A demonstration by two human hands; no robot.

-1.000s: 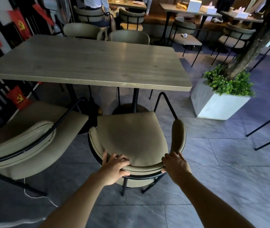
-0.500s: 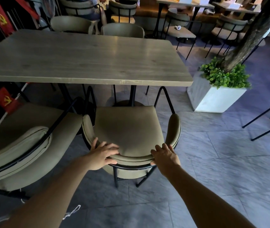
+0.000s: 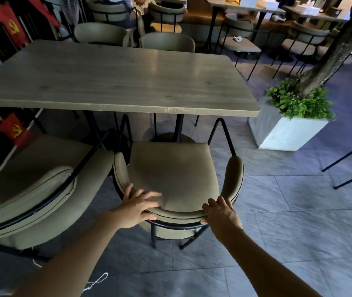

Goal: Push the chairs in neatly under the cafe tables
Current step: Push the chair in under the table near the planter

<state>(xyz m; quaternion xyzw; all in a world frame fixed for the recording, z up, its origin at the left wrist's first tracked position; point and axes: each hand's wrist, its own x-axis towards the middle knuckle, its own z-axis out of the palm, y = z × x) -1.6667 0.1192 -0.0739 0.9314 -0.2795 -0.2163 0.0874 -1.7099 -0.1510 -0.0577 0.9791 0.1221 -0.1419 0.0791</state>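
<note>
An olive padded chair (image 3: 175, 172) with a black metal frame stands in front of me, its seat front close to the near edge of the long wooden table (image 3: 115, 82). My left hand (image 3: 137, 205) grips the left part of its curved backrest. My right hand (image 3: 220, 211) grips the right part of the same backrest. A second olive chair (image 3: 36, 183) stands to the left, angled and out from the table, almost touching the first chair's arm.
A white planter box (image 3: 286, 133) with green plants and a tree trunk stands right of the table. Black chair legs (image 3: 350, 166) jut in at the far right. Two chairs (image 3: 166, 41) sit at the table's far side. Red flags hang on the left railing.
The chair has moved forward toward the table, with both hands still on its backrest. The view has shifted forward with it.
</note>
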